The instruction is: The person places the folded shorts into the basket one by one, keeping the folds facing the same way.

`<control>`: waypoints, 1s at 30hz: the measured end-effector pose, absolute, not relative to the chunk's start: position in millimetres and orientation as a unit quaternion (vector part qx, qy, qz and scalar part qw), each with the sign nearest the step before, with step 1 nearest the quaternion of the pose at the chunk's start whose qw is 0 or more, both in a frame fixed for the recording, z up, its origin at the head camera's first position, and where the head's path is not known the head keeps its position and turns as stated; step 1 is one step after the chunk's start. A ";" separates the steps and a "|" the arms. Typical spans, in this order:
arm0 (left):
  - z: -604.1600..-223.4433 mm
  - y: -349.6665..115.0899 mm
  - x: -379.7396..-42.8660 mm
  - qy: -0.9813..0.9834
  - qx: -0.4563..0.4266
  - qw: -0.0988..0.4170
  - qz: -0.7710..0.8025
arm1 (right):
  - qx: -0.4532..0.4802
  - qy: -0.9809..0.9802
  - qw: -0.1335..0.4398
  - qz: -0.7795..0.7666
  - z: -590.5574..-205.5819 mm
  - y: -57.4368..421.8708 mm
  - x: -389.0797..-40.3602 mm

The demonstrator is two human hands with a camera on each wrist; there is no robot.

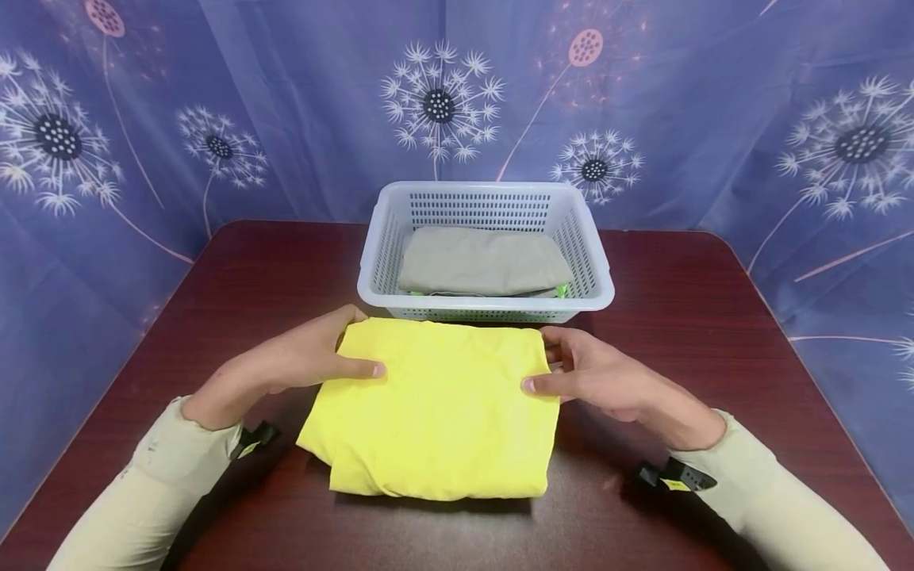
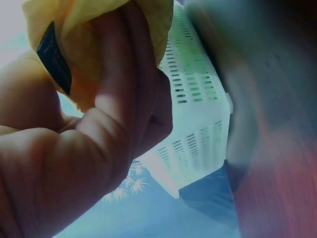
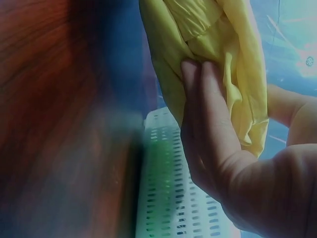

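A folded yellow garment (image 1: 443, 408) is held between my two hands in front of the basket, with a shadow beneath its near edge. My left hand (image 1: 314, 349) grips its left side, thumb on top and fingers underneath. On the right side, my right hand (image 1: 593, 369) pinches it the same way. A small dark label (image 2: 54, 59) shows on the garment in the left wrist view. Seen from the right wrist, the fingers (image 3: 213, 109) press against the layered folds from below.
Just beyond the garment stands a white perforated plastic basket (image 1: 485, 302). Inside it lies a folded grey cloth (image 1: 485, 262), with bits of bright green beneath. The dark red wooden table (image 1: 714, 333) meets a blue dandelion-patterned curtain (image 1: 321, 95) behind.
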State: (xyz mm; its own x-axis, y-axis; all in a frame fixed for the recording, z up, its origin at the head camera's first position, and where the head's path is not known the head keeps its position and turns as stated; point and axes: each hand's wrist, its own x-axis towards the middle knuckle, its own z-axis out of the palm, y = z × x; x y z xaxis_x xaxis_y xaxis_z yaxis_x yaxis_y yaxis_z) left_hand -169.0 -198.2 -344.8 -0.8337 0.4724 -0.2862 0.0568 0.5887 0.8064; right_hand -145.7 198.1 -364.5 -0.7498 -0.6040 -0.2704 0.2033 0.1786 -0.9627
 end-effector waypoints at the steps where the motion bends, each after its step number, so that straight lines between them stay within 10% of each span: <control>1: -344.0 -198.0 -168.8 0.854 0.152 0.247 0.433 | -0.145 0.696 0.323 -0.625 -363.5 198.9 -146.0; 30: -333.3 -192.5 -172.8 0.723 0.138 0.337 0.588 | -0.175 0.678 0.322 -0.637 -343.5 214.6 -147.0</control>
State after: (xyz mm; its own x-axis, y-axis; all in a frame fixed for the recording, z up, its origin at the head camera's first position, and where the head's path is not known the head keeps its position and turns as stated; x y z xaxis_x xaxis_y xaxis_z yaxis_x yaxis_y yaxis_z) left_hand -172.8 -192.5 -333.3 -0.7351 0.5958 -0.3236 -0.1955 0.2708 0.9426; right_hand -147.0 214.6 -343.5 -0.7316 -0.6477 -0.2126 0.1718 0.1266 -0.9770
